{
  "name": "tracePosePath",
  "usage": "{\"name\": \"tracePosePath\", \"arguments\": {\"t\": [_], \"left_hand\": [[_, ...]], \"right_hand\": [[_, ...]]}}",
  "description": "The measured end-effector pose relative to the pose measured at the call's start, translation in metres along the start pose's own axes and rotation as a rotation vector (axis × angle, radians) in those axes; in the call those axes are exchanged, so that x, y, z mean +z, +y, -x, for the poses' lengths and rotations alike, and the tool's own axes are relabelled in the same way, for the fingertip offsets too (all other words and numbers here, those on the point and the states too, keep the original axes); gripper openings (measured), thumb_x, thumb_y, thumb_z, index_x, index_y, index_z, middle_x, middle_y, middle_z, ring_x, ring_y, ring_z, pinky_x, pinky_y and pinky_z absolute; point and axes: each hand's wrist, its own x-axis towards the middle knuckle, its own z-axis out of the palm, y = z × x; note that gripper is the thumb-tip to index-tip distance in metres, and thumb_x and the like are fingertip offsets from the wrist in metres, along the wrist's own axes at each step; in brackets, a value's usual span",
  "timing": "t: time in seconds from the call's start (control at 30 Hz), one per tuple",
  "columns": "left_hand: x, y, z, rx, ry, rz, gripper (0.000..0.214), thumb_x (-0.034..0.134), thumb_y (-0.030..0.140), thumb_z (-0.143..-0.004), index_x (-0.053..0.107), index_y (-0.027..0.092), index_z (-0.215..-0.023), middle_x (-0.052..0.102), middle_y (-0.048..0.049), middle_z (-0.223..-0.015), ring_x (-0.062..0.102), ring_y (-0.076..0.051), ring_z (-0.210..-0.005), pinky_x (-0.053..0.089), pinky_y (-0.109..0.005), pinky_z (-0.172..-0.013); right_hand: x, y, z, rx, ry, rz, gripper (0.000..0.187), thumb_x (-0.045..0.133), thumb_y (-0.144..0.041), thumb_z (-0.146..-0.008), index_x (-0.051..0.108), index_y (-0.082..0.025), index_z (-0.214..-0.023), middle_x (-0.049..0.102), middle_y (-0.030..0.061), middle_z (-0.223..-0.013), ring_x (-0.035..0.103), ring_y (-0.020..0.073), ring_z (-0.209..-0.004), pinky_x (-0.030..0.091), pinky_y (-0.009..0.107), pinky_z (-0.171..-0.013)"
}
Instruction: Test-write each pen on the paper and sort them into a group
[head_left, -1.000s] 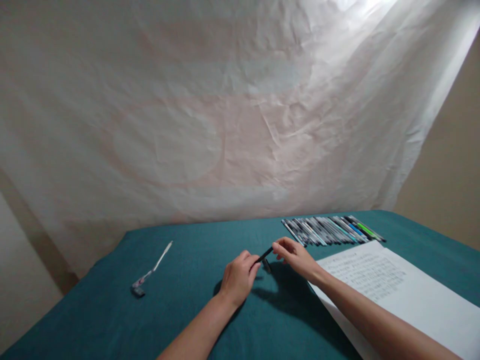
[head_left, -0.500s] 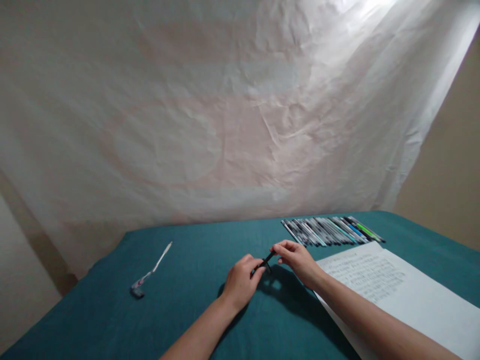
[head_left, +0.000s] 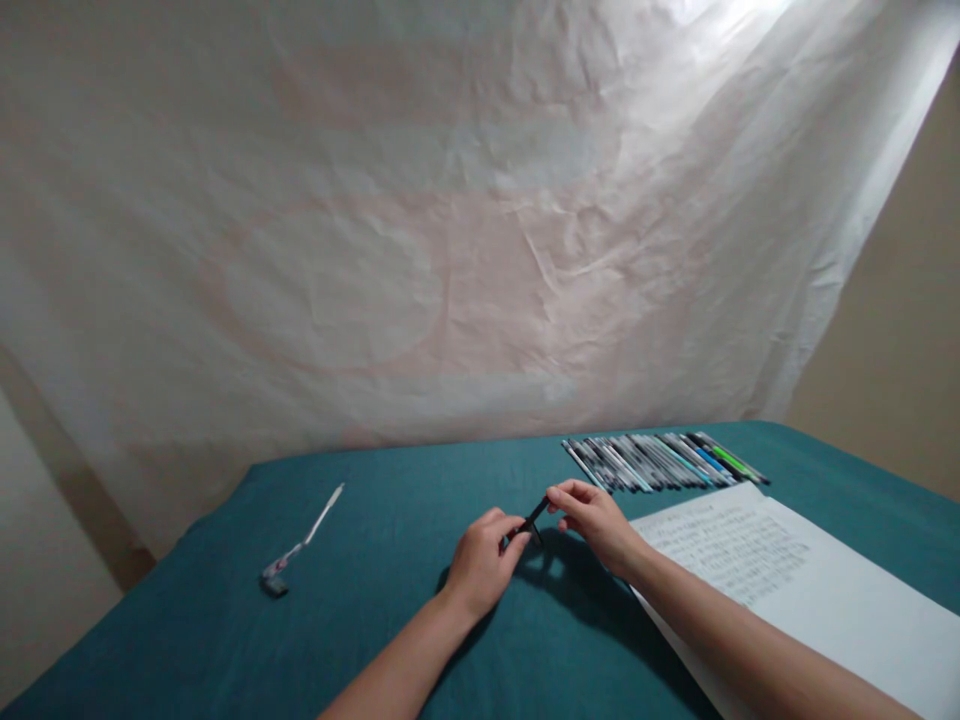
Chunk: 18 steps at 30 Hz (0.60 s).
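Observation:
A dark, slim pen (head_left: pixel 535 514) slants up to the right between my two hands, above the cloth. My left hand (head_left: pixel 486 562) is closed around its lower end, thumb and forefinger pressed to it. The fingertips of my right hand (head_left: pixel 589 512) pinch the upper end. Just below the pen, by my left thumb, shows a thin dark sliver; whether it is part of the pen or something else I cannot tell. Most of the pen's lower end is hidden by my left fingers.
Several pens (head_left: pixel 660 462) lie side by side in a row at the back right. A sheet of paper with handwriting (head_left: pixel 840 610) is under my right forearm. Far left on the green cloth (head_left: pixel 375 560) lie a white stick-like item (head_left: pixel 325 513) and a small crumpled object (head_left: pixel 274 580).
My right hand has shifted very slightly to the right along the pen's upper end. My left hand and the things on the cloth look the same.

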Motion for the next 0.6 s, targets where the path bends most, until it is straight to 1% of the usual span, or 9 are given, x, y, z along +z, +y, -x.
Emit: {"name": "tracePosePath", "arguments": {"t": [0.07, 0.17, 0.23, 0.3, 0.37, 0.4, 0.47, 0.57, 0.6], "left_hand": [[0.0001, 0.0000, -0.0005, -0.003, 0.003, 0.004, 0.020, 0.045, 0.026, -0.083, 0.064, 0.020, -0.087, 0.056, -0.0017, -0.076, 0.051, -0.014, -0.071, 0.038, -0.024, -0.065], [-0.0004, -0.0006, -0.0012, -0.003, 0.013, 0.002, 0.020, 0.046, 0.026, -0.083, 0.064, 0.020, -0.087, 0.056, -0.0017, -0.076, 0.051, -0.014, -0.070, 0.037, -0.023, -0.064], [-0.0008, -0.0007, -0.0012, 0.001, 0.012, -0.003, 0.019, 0.046, 0.026, -0.082, 0.064, 0.020, -0.087, 0.056, -0.0016, -0.076, 0.051, -0.014, -0.071, 0.037, -0.023, -0.064], [-0.0011, -0.0002, -0.0010, 0.000, 0.008, -0.010, 0.019, 0.047, 0.027, -0.082, 0.064, 0.021, -0.087, 0.057, -0.0015, -0.076, 0.051, -0.014, -0.071, 0.037, -0.023, -0.064], [-0.0012, 0.0008, -0.0007, -0.010, 0.009, -0.017, 0.019, 0.048, 0.027, -0.081, 0.064, 0.021, -0.087, 0.057, -0.0015, -0.076, 0.052, -0.014, -0.070, 0.037, -0.023, -0.064], [-0.0011, 0.0012, -0.0007, -0.015, 0.010, -0.019, 0.019, 0.048, 0.028, -0.081, 0.065, 0.021, -0.086, 0.057, -0.0016, -0.076, 0.052, -0.014, -0.070, 0.037, -0.023, -0.064], [-0.0010, 0.0016, -0.0007, -0.019, 0.010, -0.019, 0.020, 0.047, 0.028, -0.081, 0.065, 0.021, -0.086, 0.057, -0.0019, -0.076, 0.052, -0.014, -0.070, 0.037, -0.024, -0.064], [-0.0008, 0.0010, -0.0011, -0.014, 0.010, -0.019, 0.020, 0.046, 0.028, -0.082, 0.064, 0.020, -0.086, 0.056, -0.0020, -0.076, 0.051, -0.014, -0.069, 0.037, -0.024, -0.064], [-0.0007, 0.0006, -0.0012, -0.010, 0.012, -0.019, 0.020, 0.046, 0.028, -0.082, 0.064, 0.020, -0.086, 0.056, -0.0018, -0.076, 0.051, -0.014, -0.069, 0.037, -0.024, -0.064]], "right_hand": [[0.0013, -0.0010, 0.0007, 0.009, -0.015, -0.036, 0.031, 0.069, -0.042, -0.063, 0.066, -0.018, -0.083, 0.064, 0.0043, -0.083, 0.056, 0.0135, -0.068, 0.043, 0.021, -0.049], [0.0031, -0.0033, 0.0026, 0.015, -0.068, -0.060, 0.037, 0.064, -0.044, -0.068, 0.064, -0.020, -0.097, 0.060, 0.0075, -0.104, 0.057, 0.0157, -0.078, 0.045, 0.022, -0.052], [0.0027, -0.0029, 0.0028, 0.007, -0.073, -0.042, 0.036, 0.064, -0.043, -0.069, 0.065, -0.018, -0.095, 0.061, 0.0078, -0.103, 0.056, 0.0154, -0.078, 0.045, 0.021, -0.053], [0.0012, -0.0006, 0.0018, 0.001, -0.041, -0.019, 0.031, 0.065, -0.042, -0.068, 0.066, -0.016, -0.087, 0.063, 0.0067, -0.090, 0.055, 0.0142, -0.073, 0.043, 0.021, -0.052], [-0.0001, 0.0019, 0.0006, 0.008, -0.004, -0.002, 0.029, 0.067, -0.041, -0.066, 0.065, -0.015, -0.079, 0.062, 0.0041, -0.074, 0.054, 0.0126, -0.065, 0.042, 0.020, -0.050], [-0.0003, 0.0027, 0.0004, 0.011, 0.009, 0.001, 0.029, 0.067, -0.041, -0.066, 0.065, -0.015, -0.077, 0.060, 0.0033, -0.070, 0.054, 0.0121, -0.062, 0.042, 0.020, -0.049], [0.0004, 0.0025, 0.0009, 0.018, 0.005, -0.013, 0.031, 0.067, -0.043, -0.065, 0.065, -0.016, -0.081, 0.062, 0.0044, -0.076, 0.054, 0.0123, -0.062, 0.041, 0.020, -0.047], [0.0031, -0.0007, 0.0037, 0.026, -0.053, -0.050, 0.038, 0.065, -0.045, -0.066, 0.065, -0.019, -0.094, 0.060, 0.0075, -0.100, 0.056, 0.0138, -0.070, 0.042, 0.020, -0.048], [0.0040, -0.0018, 0.0046, 0.024, -0.069, -0.054, 0.038, 0.065, -0.045, -0.067, 0.065, -0.019, -0.095, 0.059, 0.0075, -0.103, 0.056, 0.0139, -0.071, 0.042, 0.021, -0.049]]}}
